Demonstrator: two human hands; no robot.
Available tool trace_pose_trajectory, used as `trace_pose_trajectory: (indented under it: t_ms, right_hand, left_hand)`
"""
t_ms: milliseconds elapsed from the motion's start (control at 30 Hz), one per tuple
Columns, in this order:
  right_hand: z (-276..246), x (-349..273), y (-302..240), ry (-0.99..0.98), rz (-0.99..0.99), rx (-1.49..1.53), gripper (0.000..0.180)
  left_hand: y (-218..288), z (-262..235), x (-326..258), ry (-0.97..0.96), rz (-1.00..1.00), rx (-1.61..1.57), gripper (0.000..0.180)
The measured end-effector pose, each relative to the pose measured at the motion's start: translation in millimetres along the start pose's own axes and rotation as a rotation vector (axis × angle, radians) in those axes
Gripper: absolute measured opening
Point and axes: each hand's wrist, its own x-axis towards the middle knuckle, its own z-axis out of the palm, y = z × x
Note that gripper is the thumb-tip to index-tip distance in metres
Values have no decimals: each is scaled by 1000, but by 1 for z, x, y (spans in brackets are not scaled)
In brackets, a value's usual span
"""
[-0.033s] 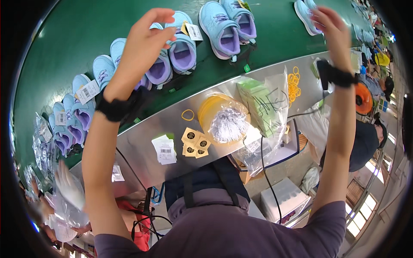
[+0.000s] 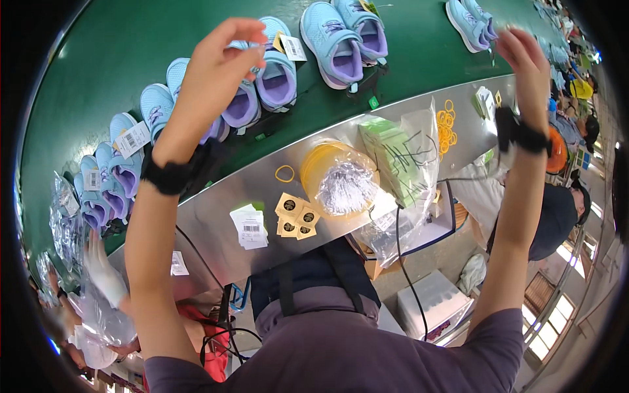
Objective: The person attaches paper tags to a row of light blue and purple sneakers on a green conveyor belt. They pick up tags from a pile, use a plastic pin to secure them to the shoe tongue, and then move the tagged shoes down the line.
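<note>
From my remote station I record the left grip (image 2: 219, 69) above the row of footwear, thumb and fingertips apart, with nothing seen clamped between them. Just right of it stands a light-blue shoe (image 2: 278, 65) on the desk (image 2: 419, 49), a white tag (image 2: 294, 48) hanging off its upper; contact with the fingers I cannot confirm. A tagless-looking pair (its far side is partly cut off) rests farther right, marked here as the middle pair (image 2: 333, 39). The right grip (image 2: 531, 69) hangs near a further blue pair (image 2: 464, 25), just to its left; its fingers overlap in my view, so I cannot tell whether they are together or apart. Findings on risk: a low sweep of the left grip could catch the tag and tear or twist it, because it projects from the shoe. The crowded row left of that grip could be pushed askew by the wrist. Nearer my body than the right grip, loose rubber bands (image 2: 446, 137) could scatter if a forearm dropped onto them.
</note>
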Motion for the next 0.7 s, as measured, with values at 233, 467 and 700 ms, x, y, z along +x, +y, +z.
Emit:
trace_pose_trajectory:
  t_ms: [233,467,700]
  right_hand:
    - [-52,-199,-20,-728,-237,-247,20]
    - [38,-252,32,-593,-738,-180,19]
    - [-40,-263,-2,-371,-498,240,17]
  left_hand:
    - [28,63,-85,-608,622,684,87]
    - [-1,113,-111,-647,762,845,79]
    - [-12,126,-120,-488,769,875,68]
